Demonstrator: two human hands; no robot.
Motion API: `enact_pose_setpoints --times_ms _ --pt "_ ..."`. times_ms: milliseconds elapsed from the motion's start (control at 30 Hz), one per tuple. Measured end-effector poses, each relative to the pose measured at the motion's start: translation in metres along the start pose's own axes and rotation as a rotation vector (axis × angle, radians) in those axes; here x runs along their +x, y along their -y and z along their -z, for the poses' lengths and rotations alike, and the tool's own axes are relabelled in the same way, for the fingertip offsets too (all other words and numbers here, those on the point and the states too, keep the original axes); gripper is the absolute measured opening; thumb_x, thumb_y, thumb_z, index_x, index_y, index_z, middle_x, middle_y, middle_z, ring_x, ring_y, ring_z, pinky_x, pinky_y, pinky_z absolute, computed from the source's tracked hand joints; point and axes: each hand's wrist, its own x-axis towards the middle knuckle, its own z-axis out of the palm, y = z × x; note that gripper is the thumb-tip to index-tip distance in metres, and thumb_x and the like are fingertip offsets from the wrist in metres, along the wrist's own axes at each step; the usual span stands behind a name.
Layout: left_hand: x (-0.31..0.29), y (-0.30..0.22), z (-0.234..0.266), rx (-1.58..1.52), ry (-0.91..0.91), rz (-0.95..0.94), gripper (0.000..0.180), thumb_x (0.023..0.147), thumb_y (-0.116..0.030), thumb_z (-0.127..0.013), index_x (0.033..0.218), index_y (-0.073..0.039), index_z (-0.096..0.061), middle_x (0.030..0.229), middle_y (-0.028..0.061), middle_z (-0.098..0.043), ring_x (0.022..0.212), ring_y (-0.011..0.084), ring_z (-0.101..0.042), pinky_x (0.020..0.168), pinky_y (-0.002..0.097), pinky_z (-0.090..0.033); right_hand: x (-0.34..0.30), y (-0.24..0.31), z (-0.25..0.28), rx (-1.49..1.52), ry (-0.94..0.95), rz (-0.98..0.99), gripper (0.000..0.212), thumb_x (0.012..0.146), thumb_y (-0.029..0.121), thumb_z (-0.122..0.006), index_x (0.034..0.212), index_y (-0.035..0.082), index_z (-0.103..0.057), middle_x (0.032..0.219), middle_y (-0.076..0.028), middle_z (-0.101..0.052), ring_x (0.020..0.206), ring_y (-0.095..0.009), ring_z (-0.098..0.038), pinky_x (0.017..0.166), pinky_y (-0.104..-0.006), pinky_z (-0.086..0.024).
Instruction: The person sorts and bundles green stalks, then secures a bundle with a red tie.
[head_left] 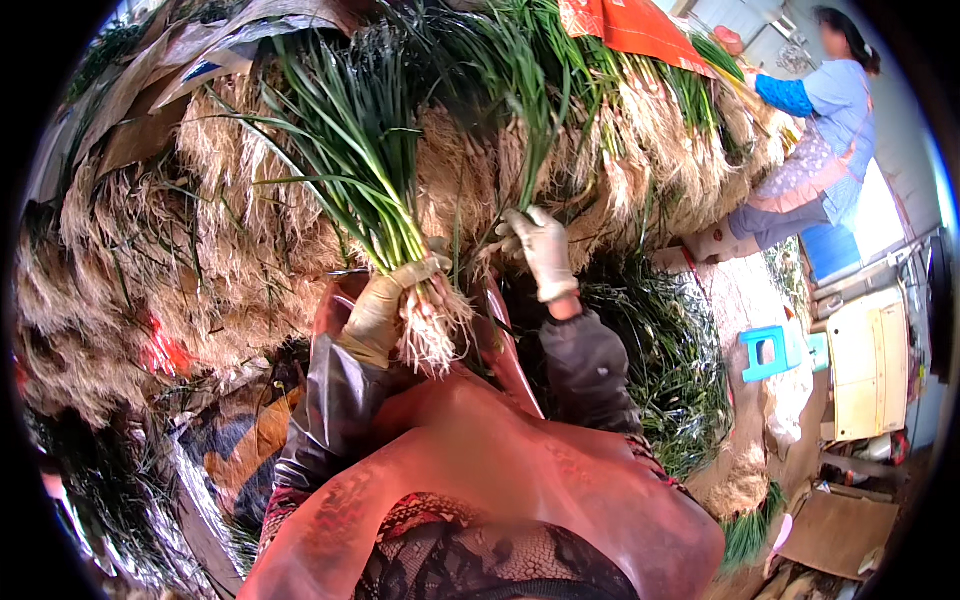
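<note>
My left hand [376, 312], in a pale glove, is wrapped round a bunch of green onions [392, 205] just above the white bulbs. The long green leaves fan up and to the left, and the stringy roots hang below my fist. To its right, my gloved right hand [545, 252] has its fingers closed on a few thin green onion stalks [530, 172] at the edge of the heap. The lower ends of those stalks are partly hidden by my fingers and the roots around them.
A long heap of green onions with tan roots [240, 255] stretches across the front, partly under an orange-red sheet [640, 38]. Loose dark leaves [665, 370] lie at the right. Beyond are a blue stool [768, 353], a cream cabinet [868, 365] and a co-worker [820, 140].
</note>
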Motion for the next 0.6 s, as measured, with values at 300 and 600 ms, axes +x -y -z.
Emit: enact_pose_setpoints --times_ms 300,600 --pt "-0.012 0.008 -0.029 -0.072 0.024 0.167 0.021 0.085 -0.015 -0.064 0.099 0.001 -0.064 0.075 0.0067 -0.064 0.061 0.0128 -0.061 0.054 0.0248 -0.051 -0.053 0.031 -0.037 -1.045 -0.211 0.917 0.02 0.089 0.026 -0.061 0.085 0.006 -0.065 0.066 -0.01 -0.062 0.057 -0.018 -0.061 0.05 -0.0313 -0.045" --pt "-0.03 0.012 -0.033 -0.383 0.23 -0.11 0.033 0.086 -0.023 -0.06 0.109 0.0 -0.054 0.095 0.0127 -0.062 0.074 0.0134 -0.06 0.064 0.0228 -0.05 -0.038 0.017 0.024 -1.241 -0.029 0.374 0.033 0.089 0.034 -0.057 0.101 0.004 -0.065 0.091 -0.021 -0.065 0.085 -0.036 -0.063 0.073 -0.0386 -0.05"
